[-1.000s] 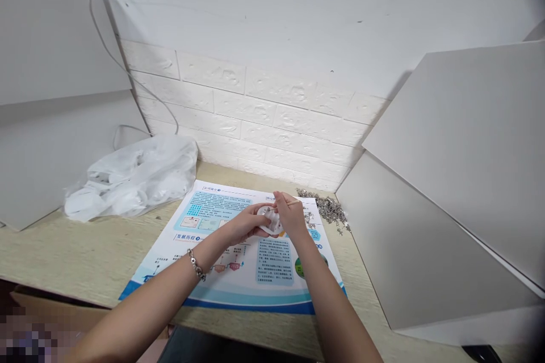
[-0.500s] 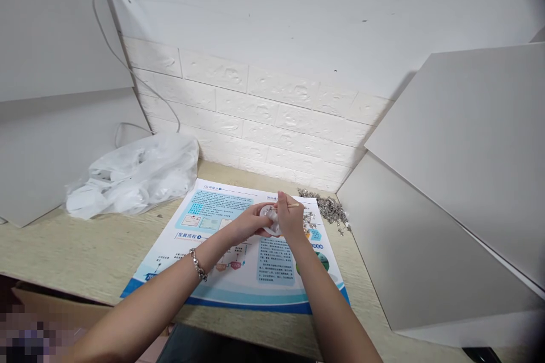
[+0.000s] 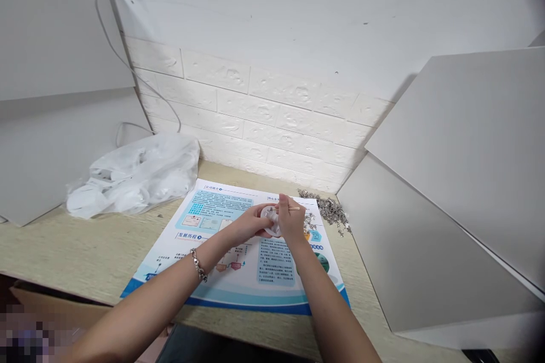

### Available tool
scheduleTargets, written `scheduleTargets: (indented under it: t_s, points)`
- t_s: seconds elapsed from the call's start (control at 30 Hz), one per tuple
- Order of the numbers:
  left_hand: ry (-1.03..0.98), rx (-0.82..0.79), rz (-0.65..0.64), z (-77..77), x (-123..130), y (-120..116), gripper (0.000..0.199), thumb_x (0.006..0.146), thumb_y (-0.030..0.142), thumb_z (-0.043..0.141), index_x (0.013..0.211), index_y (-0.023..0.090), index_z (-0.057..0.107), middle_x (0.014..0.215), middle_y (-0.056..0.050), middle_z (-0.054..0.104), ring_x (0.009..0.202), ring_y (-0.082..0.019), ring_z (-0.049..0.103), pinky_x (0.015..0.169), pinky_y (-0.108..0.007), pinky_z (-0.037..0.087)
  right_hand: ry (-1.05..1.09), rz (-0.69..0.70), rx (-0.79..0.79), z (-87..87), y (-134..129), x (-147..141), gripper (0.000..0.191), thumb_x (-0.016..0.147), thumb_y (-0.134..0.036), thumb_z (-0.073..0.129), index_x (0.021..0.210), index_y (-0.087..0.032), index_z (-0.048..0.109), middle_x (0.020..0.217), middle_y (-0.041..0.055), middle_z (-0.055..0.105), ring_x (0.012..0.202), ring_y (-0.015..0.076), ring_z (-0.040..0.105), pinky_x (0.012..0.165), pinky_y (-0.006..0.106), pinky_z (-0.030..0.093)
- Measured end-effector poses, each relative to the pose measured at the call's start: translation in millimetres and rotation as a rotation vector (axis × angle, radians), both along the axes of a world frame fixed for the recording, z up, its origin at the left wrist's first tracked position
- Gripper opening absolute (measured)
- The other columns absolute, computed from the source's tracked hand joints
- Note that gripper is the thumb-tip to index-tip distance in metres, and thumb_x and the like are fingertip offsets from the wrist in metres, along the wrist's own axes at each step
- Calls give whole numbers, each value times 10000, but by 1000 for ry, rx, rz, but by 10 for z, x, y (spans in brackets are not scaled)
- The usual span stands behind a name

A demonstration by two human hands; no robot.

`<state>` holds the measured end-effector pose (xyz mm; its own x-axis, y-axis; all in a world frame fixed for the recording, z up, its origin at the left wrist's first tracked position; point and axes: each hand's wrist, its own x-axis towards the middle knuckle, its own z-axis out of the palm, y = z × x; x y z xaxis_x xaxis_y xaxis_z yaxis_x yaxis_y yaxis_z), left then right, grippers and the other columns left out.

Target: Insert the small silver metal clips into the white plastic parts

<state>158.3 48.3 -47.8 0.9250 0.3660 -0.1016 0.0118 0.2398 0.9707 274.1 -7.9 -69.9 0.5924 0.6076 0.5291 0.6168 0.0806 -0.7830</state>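
My left hand [image 3: 254, 222] is closed round a small, round, whitish translucent piece [image 3: 271, 221], its thumb lying across it. My right hand [image 3: 291, 219] pinches a thin, light-coloured stick [image 3: 294, 208] and rests against the right side of that piece. The tip of the stick is hidden by the fingers. Both hands are over a printed sheet [image 3: 230, 289] with blue borders. Just beyond my right hand, small silvery metal pieces [image 3: 334, 212] lie in a heap, some of them on the sheet.
A clear plastic bag [image 3: 140, 176] of white items lies at the left rear of the wooden table [image 3: 76, 255]. Grey-white panels [image 3: 409, 238] stand at both sides, and a white brick-patterned wall [image 3: 255, 108] closes the back. A cable [image 3: 110, 42] hangs at the left.
The stick in my right hand has tilted slightly, and that hand has shifted a little. My left hand keeps nearly the same place on the whitish piece.
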Motion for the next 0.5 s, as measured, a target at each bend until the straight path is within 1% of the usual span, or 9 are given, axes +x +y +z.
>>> scheduleTargets:
  t_s: [0.13, 0.23, 0.33, 0.5]
  points:
    - [-1, 5, 0, -12, -2, 3, 484, 682, 120, 565, 1159, 192, 526, 934, -56, 615, 796, -155, 613, 642, -242, 492, -77, 31, -16, 4, 0, 17, 446, 852, -472, 360, 514, -187, 415, 470, -19, 420, 462, 93, 355, 469, 223, 288]
    - [0, 26, 8, -28, -3, 2, 407, 684, 134, 563, 1090, 160, 552, 931, -66, 614, 809, -159, 604, 660, -248, 490, -207, 72, -33, 12, 2, 30, 440, 858, -457, 360, 508, -190, 366, 477, -25, 396, 474, 92, 343, 488, 224, 285]
    - [10, 50, 26, -34, -6, 1, 356, 695, 156, 556, 1051, 153, 555, 914, -62, 606, 820, -162, 598, 675, -255, 491, -319, 86, -32, 7, 12, 35, 428, 873, -428, 345, 515, -194, 326, 483, -28, 366, 483, 95, 330, 500, 227, 280]
    - [39, 119, 29, -12, -37, 24, 404, 700, 168, 554, 1103, 173, 527, 916, -63, 599, 839, -175, 593, 706, -292, 497, -397, 114, 7, -38, 45, 21, 394, 894, -360, 333, 535, -200, 306, 505, -22, 354, 491, 100, 333, 506, 235, 286]
